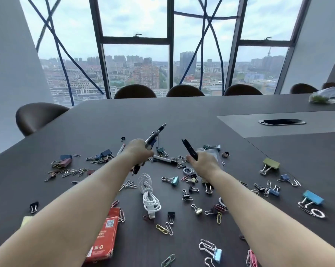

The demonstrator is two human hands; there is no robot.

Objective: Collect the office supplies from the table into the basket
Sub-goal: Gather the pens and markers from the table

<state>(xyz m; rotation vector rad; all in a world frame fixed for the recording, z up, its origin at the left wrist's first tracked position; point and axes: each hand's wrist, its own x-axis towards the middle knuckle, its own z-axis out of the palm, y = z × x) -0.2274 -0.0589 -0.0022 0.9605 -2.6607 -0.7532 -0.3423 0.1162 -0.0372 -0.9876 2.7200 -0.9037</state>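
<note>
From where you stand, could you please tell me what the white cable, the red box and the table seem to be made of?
White cable: likely soft plastic sheath, glossy, bending in loose coils.
Red box: probably printed cardboard, with scuffed whitish edges.
Table: dark matte laminate or veneer, faint grain.

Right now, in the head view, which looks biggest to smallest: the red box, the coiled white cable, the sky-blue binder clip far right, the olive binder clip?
1. red box, nearest the camera.
2. white cable.
3. sky-blue binder clip and olive binder clip: about alike; blue lies nearer, so unranked.
</note>
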